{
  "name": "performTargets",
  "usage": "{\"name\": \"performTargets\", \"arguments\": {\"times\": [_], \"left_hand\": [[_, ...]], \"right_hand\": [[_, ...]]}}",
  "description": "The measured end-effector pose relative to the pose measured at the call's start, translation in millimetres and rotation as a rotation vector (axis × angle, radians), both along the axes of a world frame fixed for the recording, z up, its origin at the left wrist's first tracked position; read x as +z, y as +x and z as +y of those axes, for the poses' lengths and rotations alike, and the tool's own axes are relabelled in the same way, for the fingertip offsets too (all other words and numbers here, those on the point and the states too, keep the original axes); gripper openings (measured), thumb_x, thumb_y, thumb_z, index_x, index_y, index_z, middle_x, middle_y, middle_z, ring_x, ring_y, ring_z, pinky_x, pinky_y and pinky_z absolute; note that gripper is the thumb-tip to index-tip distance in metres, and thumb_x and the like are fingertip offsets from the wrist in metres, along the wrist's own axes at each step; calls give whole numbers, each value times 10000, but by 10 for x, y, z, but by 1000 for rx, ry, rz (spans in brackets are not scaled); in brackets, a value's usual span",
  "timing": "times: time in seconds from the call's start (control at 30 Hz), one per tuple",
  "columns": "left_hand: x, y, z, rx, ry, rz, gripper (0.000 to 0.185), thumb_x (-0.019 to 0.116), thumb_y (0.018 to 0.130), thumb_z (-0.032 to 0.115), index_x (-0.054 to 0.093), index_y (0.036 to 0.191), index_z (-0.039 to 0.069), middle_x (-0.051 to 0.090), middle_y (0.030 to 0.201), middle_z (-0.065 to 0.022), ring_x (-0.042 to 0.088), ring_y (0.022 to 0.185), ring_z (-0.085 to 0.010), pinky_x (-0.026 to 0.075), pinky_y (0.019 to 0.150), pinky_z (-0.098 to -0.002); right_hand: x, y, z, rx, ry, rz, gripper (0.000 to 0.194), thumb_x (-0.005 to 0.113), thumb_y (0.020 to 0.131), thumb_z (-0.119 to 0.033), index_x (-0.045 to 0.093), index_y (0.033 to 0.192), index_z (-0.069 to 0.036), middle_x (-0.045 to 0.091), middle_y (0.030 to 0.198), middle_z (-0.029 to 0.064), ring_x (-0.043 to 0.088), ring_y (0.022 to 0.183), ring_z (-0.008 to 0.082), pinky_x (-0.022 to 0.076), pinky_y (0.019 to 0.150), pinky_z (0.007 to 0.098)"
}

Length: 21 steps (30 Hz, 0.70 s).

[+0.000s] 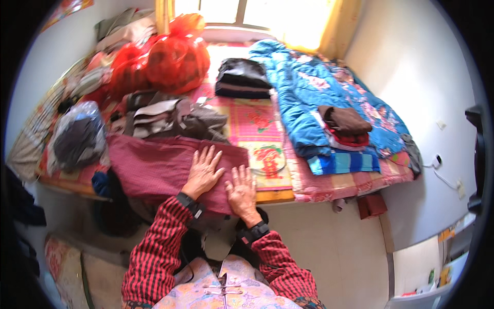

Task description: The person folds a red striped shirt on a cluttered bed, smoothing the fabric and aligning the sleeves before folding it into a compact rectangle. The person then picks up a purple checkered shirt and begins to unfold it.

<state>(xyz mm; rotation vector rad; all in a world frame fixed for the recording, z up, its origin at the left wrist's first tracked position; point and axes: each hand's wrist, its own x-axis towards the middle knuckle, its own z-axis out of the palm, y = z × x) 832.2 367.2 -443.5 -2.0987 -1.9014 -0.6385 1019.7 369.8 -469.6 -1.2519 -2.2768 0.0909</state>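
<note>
A maroon cloth garment [154, 162] lies spread over the front edge of the bed, part of it hanging down. My left hand [204, 172] rests flat on its right part, fingers apart. Close by, my right hand [242, 189] presses palm down near the garment's right edge, its outer fingers beside the patterned bed mat [258, 123]. Neither hand grips anything. Behind the garment sits a heap of grey and brown clothes [170, 116]. Farther back on the mat is a folded dark stack [243, 79] with a shiny black top.
Red plastic bags [177, 58] stand at the back left, and a clear bag of dark cloth [79, 135] at the left. A blue floral quilt [285, 96] covers the right side, bearing folded brown and red clothes [345, 121]. Below the bed is a dark red box [371, 206].
</note>
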Motion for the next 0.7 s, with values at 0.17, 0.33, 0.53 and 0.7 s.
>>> {"name": "performTargets", "arguments": {"times": [0.17, 0.33, 0.53, 0.7], "left_hand": [[-13, -26, -4, 33, -21, -49, 695, 498, 983, 522, 406, 1526, 99, 309, 1614, -190, 232, 1515, -351, 137, 1227, -533], [8, -59, -5, 49, -23, -113, 678, 491, 1005, 475, 389, 1525, 52, 319, 1603, -210, 249, 1510, -350, 163, 1231, -502], [27, -103, -6, 56, -20, -257, 661, 455, 1032, 453, 402, 1499, -12, 360, 1573, -234, 282, 1495, -354, 197, 1227, -471], [-64, -199, -21, -81, 63, -362, 553, 472, 1034, 327, 438, 1469, -12, 385, 1547, -259, 319, 1467, -409, 228, 1218, -497]], "right_hand": [[-56, 62, 88, -74, -146, 722, 579, 569, 989, -224, 393, 1441, 93, 461, 1404, 356, 473, 1317, 466, 389, 1119, 457], [149, 344, 327, 121, -1086, 1351, 263, 685, 942, -135, 666, 1148, 27, 700, 1107, 100, 651, 1047, 186, 503, 935, 307], [509, 293, 276, 292, -1451, 1416, 398, 722, 822, -74, 611, 1192, 23, 677, 1099, 133, 675, 974, 245, 567, 872, 383], [1099, 53, 107, 331, -1141, 1406, 466, 705, 763, -20, 571, 1205, 40, 647, 1066, 120, 652, 927, 240, 545, 860, 367]]}}
